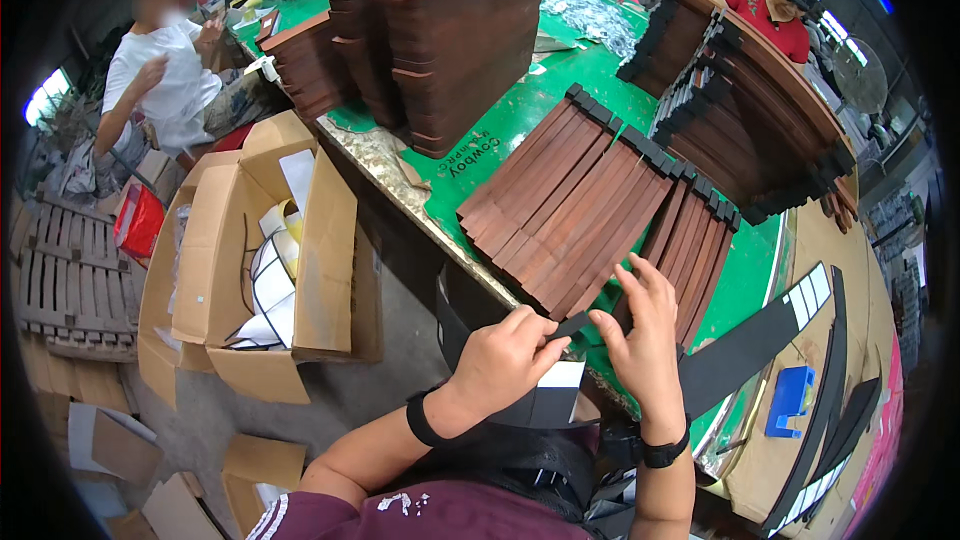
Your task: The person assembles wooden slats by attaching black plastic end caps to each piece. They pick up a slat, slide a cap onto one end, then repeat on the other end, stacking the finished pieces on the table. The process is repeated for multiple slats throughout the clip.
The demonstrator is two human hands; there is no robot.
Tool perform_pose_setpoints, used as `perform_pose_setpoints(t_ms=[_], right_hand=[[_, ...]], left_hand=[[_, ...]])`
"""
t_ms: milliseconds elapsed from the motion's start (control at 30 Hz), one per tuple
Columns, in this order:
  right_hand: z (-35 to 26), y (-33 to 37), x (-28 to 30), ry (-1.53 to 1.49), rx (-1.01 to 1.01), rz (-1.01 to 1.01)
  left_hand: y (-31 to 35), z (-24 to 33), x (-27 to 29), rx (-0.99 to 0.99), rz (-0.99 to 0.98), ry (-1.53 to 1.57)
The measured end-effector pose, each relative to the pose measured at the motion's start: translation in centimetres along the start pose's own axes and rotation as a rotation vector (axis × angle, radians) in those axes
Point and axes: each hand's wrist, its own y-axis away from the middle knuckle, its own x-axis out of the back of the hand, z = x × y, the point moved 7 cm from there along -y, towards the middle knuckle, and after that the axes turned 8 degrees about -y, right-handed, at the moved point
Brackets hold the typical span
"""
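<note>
The left hand [503,365] pinches a black strip [573,325] at the near edge of the desk [590,77], probably steadying it; the right hand [645,345] is spread wide beside its right end, contact unclear. Brown slats [572,208] overlap just beyond, likely keeping each graspable.

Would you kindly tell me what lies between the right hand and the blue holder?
The head view shows chiefly a broad black strip lying between the right hand and the blue holder.
</note>
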Motion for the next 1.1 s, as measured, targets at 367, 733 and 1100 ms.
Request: perform_pose_setpoints(t_ms=[367, 733, 1100], right_hand=[[1.6, 1.4, -1.2, -0.004, -0.021, -0.140], [1.9, 1.4, -1.3, 0.003, -0.044, -0.020], [1.9, 1.7, -1.2, 0.000, -0.018, 0.018]], left_hand=[[-1.5, 0.9, -2.2, 0.044, -0.070, -0.072], [-2.9, 1.8, -3.0, 0.092, -0.118, -0.309], [-3.0, 2.0, -3.0, 0.082, -0.117, -0.343]])
